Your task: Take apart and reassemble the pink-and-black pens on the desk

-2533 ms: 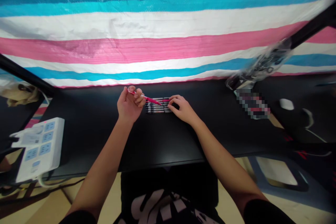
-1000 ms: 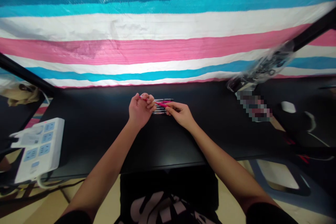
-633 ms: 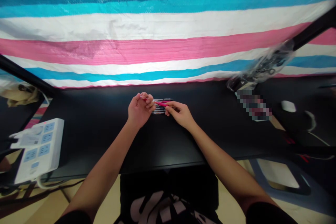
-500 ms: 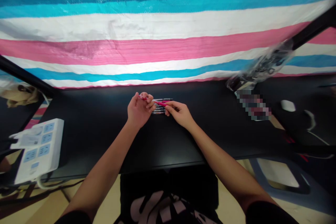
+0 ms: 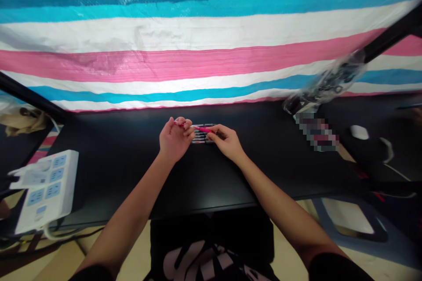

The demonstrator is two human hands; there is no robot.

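My left hand (image 5: pixel 174 140) is turned palm up with curled fingers, closed on a thin pink-and-white pen part (image 5: pixel 180 123). From the other side, my right hand (image 5: pixel 226 141) pinches a pink pen (image 5: pixel 203 129) between thumb and fingers. Both pink pieces lie roughly along one line; whether they are joined is hidden by the left fingers. Just beneath and between the hands, several clear pens with dark ends (image 5: pixel 199 142) lie side by side on the black table (image 5: pixel 132 184).
A white power strip (image 5: pixel 49 189) with a plug in it sits at the table's left edge. On the right are a plastic-wrapped package (image 5: pixel 329 83), a blurred-out item (image 5: pixel 318 132) and a white mouse (image 5: pixel 359 132). A striped sheet (image 5: pixel 211 66) hangs behind the table.
My right hand has shifted very slightly, and more of the pink pen shows at its fingertips. My left hand keeps nearly the same pose.
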